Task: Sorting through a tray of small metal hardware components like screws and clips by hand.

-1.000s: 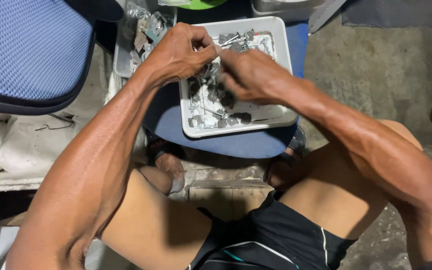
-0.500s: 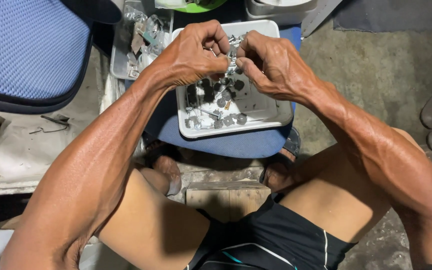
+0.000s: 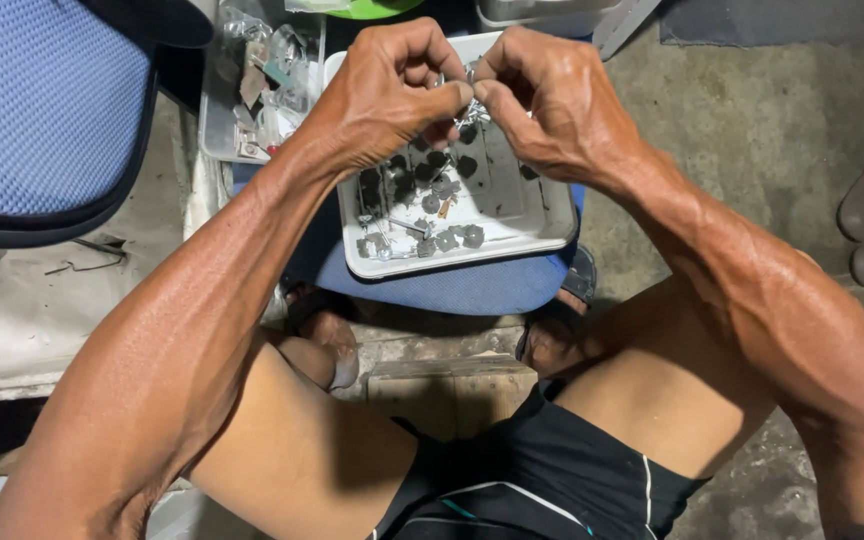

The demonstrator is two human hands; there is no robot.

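Both my hands pinch one small metal part above the tray.

The left hand (image 3: 392,95) and right hand (image 3: 552,100) have come up from the white tray (image 3: 552,225) and now meet, fingertips closed on a small shiny metal piece (image 3: 469,108). Below lie dark, flat, gear-like parts (image 3: 432,195) on the tray, which rests on a blue cushion (image 3: 452,290).
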